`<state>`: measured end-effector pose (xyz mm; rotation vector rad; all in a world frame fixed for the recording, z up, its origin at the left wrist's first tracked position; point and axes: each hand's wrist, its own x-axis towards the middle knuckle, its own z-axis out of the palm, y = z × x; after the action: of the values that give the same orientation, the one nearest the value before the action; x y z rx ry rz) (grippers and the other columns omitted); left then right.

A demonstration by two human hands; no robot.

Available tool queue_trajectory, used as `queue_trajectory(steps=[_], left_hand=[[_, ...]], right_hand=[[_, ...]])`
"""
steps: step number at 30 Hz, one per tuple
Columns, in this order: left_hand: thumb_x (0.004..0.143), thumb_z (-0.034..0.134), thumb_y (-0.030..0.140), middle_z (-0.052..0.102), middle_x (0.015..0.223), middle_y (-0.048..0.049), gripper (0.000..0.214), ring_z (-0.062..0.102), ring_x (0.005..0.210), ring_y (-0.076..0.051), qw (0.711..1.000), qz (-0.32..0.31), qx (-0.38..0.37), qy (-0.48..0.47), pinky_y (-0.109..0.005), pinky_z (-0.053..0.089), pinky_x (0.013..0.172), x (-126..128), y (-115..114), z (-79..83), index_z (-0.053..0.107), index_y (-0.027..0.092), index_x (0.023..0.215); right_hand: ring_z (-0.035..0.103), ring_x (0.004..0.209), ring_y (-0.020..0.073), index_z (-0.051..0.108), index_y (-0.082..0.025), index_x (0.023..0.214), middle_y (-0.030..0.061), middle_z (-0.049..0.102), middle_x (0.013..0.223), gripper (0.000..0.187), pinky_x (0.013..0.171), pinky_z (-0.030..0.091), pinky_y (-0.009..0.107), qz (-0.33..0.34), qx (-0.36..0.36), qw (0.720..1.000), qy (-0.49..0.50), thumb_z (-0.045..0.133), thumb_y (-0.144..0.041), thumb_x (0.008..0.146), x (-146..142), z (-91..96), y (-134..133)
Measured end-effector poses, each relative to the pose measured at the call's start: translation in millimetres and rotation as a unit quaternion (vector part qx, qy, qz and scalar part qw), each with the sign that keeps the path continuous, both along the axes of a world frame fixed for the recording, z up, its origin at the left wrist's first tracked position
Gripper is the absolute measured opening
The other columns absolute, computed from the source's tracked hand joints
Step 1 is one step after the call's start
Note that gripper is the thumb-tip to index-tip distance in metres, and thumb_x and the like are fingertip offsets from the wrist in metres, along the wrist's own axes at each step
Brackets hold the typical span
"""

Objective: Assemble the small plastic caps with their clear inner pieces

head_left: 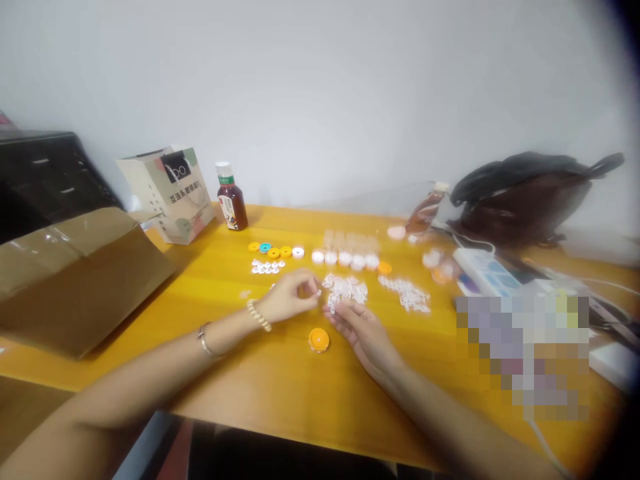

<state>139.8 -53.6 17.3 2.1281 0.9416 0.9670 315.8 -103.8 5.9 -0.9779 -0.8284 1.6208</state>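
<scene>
The left hand (290, 293) pinched a small white bit (319, 293) between thumb and fingertip, a grip that seemed suited to so tiny a thing. The right hand (367, 333) reached the near edge of the pile (347, 288), fingertips at a white piece (333, 305); blur left it impossible to tell whether they gripped it. The orange disc (319, 340) lay on the near side, between the forearms, likely for easy reach. Far left, small parts (269, 268) stood in rows, perhaps for easy counting; a second heap (407, 295) lay right.

Printed bag (176, 198) beside a bottle (233, 205)
</scene>
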Motion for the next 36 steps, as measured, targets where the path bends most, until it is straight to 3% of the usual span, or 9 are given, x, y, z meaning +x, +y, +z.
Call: queue_trajectory(steps=[4,7,10,14,19,24,31,36], left_hand=[[0.075,0.058,0.017,0.061,0.089,-0.0060,0.011,0.057,0.079,-0.012,0.980,-0.034,-0.162,-0.113,-0.026,0.045,0.071,-17,-15,-1.2,0.048,0.013,0.073],[0.077,0.060,0.020,0.063,0.086,-0.0049,0.017,0.057,0.070,-0.008,0.951,-0.047,-0.241,-0.190,-0.024,0.045,0.067,-22,-19,-8.1,0.050,0.014,0.089],[0.078,0.059,0.020,0.065,0.089,-0.0050,0.028,0.058,0.069,-0.007,0.931,-0.060,-0.282,-0.225,-0.024,0.047,0.070,-21,-17,-12.6,0.051,0.015,0.105],[0.075,0.063,0.021,0.066,0.091,-0.0058,0.019,0.061,0.078,-0.009,0.928,-0.045,-0.298,-0.218,-0.025,0.048,0.078,-20,-15,-12.9,0.062,0.013,0.093],[0.068,0.070,0.020,0.068,0.090,-0.0053,0.022,0.063,0.084,-0.014,0.935,-0.032,-0.277,-0.219,-0.031,0.048,0.085,-23,-15,-11.1,0.065,0.013,0.088],[0.065,0.072,0.020,0.068,0.090,-0.0061,0.028,0.064,0.085,-0.015,0.944,-0.027,-0.261,-0.199,-0.030,0.050,0.082,-20,-20,-9.0,0.063,0.012,0.090],[0.073,0.065,0.020,0.066,0.093,-0.0075,0.020,0.062,0.084,-0.014,0.991,-0.061,-0.063,-0.102,-0.028,0.050,0.079,-21,-25,4.4,0.065,0.014,0.092],[0.079,0.059,0.020,0.067,0.093,-0.0075,0.019,0.060,0.087,-0.015,0.993,-0.102,0.047,-0.036,-0.032,0.047,0.082,-21,-23,9.4,0.065,0.018,0.097]], right_hand=[[0.061,0.068,0.0108,0.065,-0.019,0.072,0.0009,0.068,0.073,0.013,0.070,0.050,0.023,0.025,-0.018,1.000,0.000,0.072,-0.028,0.065,-1,-0.5,-3],[0.057,0.059,0.0076,0.066,-0.019,0.070,-0.0009,0.065,0.067,0.012,0.063,0.048,0.020,0.041,-0.026,0.999,-0.002,0.072,-0.028,0.065,-2,-1.3,-3],[0.056,0.059,0.0067,0.067,-0.018,0.070,-0.0011,0.064,0.065,0.013,0.063,0.047,0.018,0.055,-0.032,0.998,-0.007,0.072,-0.028,0.065,-1,-1.8,-2],[0.059,0.065,0.0068,0.069,-0.018,0.076,-0.0005,0.066,0.071,0.016,0.069,0.048,0.018,0.069,-0.037,0.997,0.003,0.074,-0.026,0.064,-1,-1.0,-2],[0.061,0.070,0.0085,0.069,-0.018,0.074,-0.0002,0.067,0.074,0.016,0.073,0.050,0.019,0.061,-0.042,0.997,0.013,0.075,-0.025,0.062,-1,0.6,-3],[0.062,0.070,0.0082,0.068,-0.015,0.074,0.0003,0.067,0.072,0.019,0.072,0.050,0.018,0.062,-0.050,0.997,0.018,0.077,-0.025,0.060,-2,-0.4,-3],[0.061,0.067,0.0061,0.068,-0.015,0.071,-0.0007,0.067,0.071,0.020,0.070,0.049,0.015,0.072,-0.056,0.995,0.026,0.078,-0.027,0.058,-2,-1.3,-2],[0.062,0.068,0.0061,0.068,-0.015,0.072,-0.0002,0.067,0.073,0.020,0.071,0.050,0.016,0.082,-0.063,0.994,0.028,0.077,-0.027,0.059,-3,-1.2,-3]])
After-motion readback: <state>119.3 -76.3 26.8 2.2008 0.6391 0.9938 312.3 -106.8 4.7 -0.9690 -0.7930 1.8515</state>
